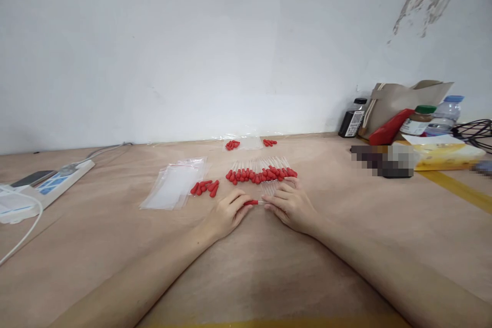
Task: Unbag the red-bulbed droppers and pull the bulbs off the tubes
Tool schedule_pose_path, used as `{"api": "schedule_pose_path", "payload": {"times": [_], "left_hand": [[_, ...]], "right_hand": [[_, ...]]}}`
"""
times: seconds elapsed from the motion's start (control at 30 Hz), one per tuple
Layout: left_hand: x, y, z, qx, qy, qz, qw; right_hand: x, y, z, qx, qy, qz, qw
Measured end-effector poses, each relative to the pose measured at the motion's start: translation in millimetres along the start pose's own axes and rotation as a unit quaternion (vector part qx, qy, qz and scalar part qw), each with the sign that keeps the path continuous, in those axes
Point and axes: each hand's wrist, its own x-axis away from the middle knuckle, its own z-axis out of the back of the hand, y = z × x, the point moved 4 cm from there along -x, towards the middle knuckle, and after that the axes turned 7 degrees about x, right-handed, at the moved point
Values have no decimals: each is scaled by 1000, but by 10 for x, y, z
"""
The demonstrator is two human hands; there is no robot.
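Note:
My left hand (226,212) pinches the red bulb end of a small glass dropper (253,203) that lies just above the wooden table (246,266). My right hand (290,202) pinches the clear tube end of the same dropper, fingers curled. Just beyond both hands lies a row of several assembled droppers (261,171) with red bulbs. A small heap of loose red bulbs (205,187) rests to the left of my left hand, beside a stack of clear plastic bags (172,188).
Two filled bags with red bulbs (249,142) lie near the wall. A white power strip (46,187) and cable sit at far left. At right stand bottles (351,120), a jar (417,120), a paper bag (403,100) and a yellow box (446,156).

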Motion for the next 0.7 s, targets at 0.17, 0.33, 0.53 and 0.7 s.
{"api": "schedule_pose_path", "payload": {"times": [0.17, 0.33, 0.53, 0.7], "left_hand": [[7, -6, -44, -30, -36, -23, 999], [29, 35, -24, -69, -22, -67, 995], [32, 58, -2, -66, -43, -67, 995], [35, 57, 7, -74, -56, -66, 993]], "right_hand": [[0, -34, 47, -12, 26, 25, 999], [35, -44, 51, -37, 46, 56, 997], [64, -46, 51, -38, 64, 66, 995], [66, -45, 70, -39, 69, 70, 994]]}}
